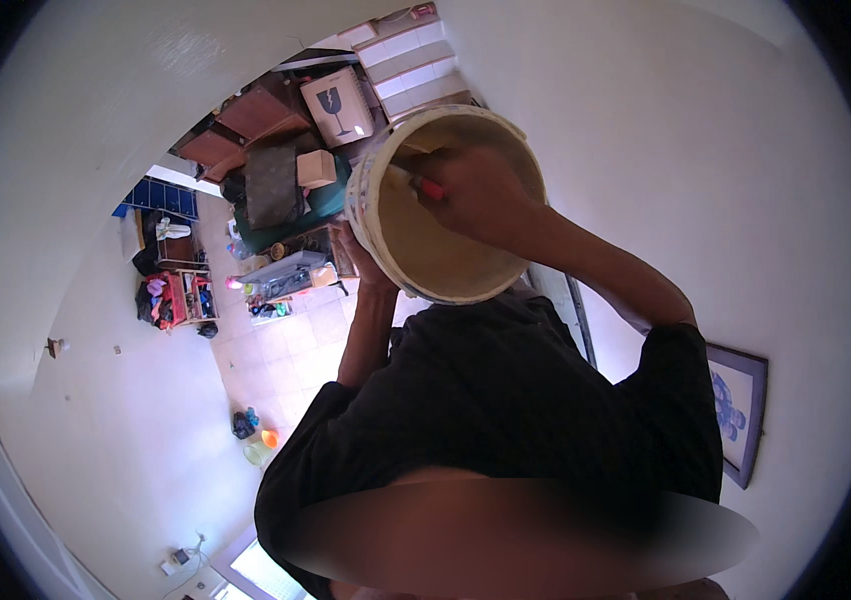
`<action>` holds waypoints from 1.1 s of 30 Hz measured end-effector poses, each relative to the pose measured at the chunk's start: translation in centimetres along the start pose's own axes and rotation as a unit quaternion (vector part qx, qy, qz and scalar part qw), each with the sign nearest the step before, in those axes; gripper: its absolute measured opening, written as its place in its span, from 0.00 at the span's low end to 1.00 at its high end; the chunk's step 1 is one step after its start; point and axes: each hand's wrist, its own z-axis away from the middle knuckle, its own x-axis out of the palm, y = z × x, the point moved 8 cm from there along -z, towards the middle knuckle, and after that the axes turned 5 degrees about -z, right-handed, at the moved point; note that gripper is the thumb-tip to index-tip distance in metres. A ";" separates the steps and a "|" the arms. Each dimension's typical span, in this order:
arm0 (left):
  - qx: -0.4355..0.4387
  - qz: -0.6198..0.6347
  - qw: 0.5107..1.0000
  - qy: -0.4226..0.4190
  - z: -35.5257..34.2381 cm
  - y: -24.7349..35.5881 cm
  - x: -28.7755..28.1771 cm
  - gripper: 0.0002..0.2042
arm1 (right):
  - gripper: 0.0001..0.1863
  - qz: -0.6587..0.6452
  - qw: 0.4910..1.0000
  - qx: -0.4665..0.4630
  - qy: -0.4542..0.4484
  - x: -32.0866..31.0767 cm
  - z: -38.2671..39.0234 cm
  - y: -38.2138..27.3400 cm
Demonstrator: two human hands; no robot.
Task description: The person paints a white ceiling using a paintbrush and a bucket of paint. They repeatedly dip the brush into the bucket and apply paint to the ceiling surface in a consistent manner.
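A large round whitish bucket (pixel 378 215), its outside smeared and stained, is tilted so that I look into its open mouth. My left hand (pixel 364 258) holds it from the outside on the left, with the fingers partly hidden behind its wall. Inside the mouth, my right hand (pixel 481 190) is closed around a tool with a red handle (pixel 430 188). The tool's working end lies in shadow and blur near the inner left wall, so its kind cannot be made out. Pale cream colour coats the inside of the bucket.
Beyond the bucket stand a cardboard box (pixel 338 107), a smaller box (pixel 316 168) and dark wooden furniture (pixel 256 110). Steps (pixel 411 65) rise at the far end. A low table (pixel 291 268) with clutter stands on the tiled floor. A framed picture (pixel 736 410) hangs at right.
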 end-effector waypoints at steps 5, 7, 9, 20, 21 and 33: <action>-0.006 0.067 0.969 -0.238 1.1 -1.4 0.1 0.37 | 0.14 -0.051 0.992 -0.062 -0.100 2.5 1.5 -2.0; 0.042 -0.008 0.977 -0.208 0.9 -1.4 -0.7 0.37 | 0.15 -0.077 0.985 -0.100 -0.115 2.8 1.8 -2.2; 0.038 0.021 0.975 -0.218 0.9 -1.6 -1.1 0.38 | 0.15 -0.101 0.978 -0.146 -0.105 3.2 2.0 -1.8; 0.068 -0.037 0.989 -0.127 3.4 1.9 4.7 0.46 | 0.12 -0.637 0.752 0.146 0.085 -4.3 3.0 2.2; 0.106 -0.155 0.976 -0.110 3.8 2.4 5.0 0.44 | 0.11 -0.642 0.748 0.144 0.085 -4.6 3.1 2.5; -0.045 0.043 0.955 -0.290 0.3 -2.8 2.5 0.43 | 0.12 -0.645 0.741 0.087 0.163 -6.5 5.4 3.7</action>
